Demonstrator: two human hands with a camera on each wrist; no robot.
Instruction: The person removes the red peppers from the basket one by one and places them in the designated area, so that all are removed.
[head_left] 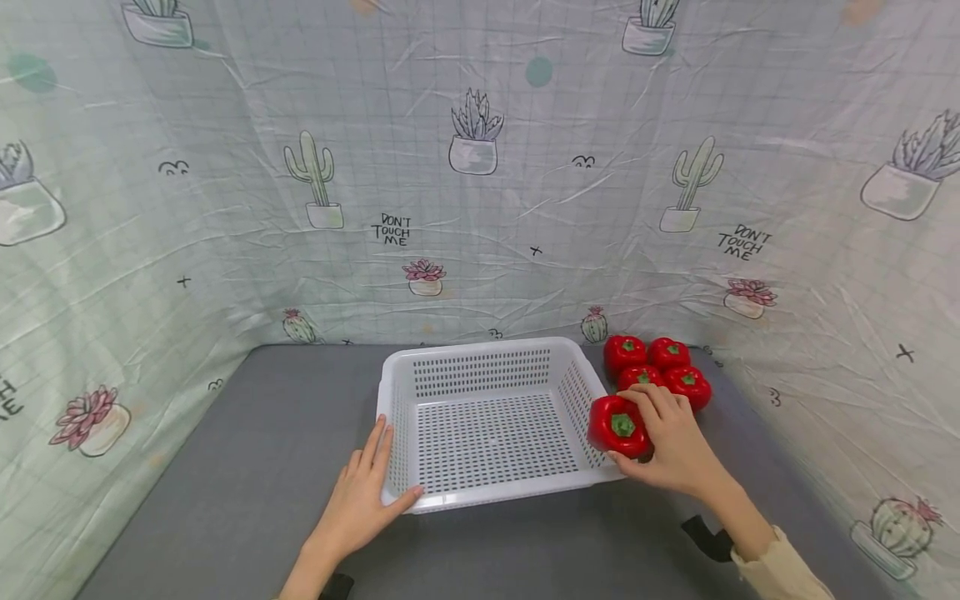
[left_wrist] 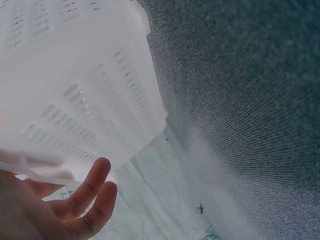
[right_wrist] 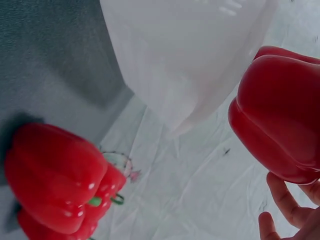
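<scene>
My right hand (head_left: pixel 671 442) grips a red bell pepper (head_left: pixel 619 426) with its green stem facing the head camera, above the right rim of a white perforated plastic basket (head_left: pixel 487 499). In the right wrist view, the held pepper (right_wrist: pixel 285 115) appears at the right edge, with fingertips under it. My left hand (head_left: pixel 360 500) rests on the basket's front left corner, fingers along the side rim and thumb on the front rim. Two loosely bent fingers (left_wrist: pixel 95 192) stick out beside the basket wall in the left wrist view. The basket's inside holds nothing.
Several other red bell peppers (head_left: pixel 686 385) stand grouped on the grey table (head_left: pixel 225 467), beyond the basket's right side. A light cactus-print sheet (head_left: pixel 525 208) surrounds the table at the back and sides. Black patches (head_left: pixel 707 538) lie near both forearms.
</scene>
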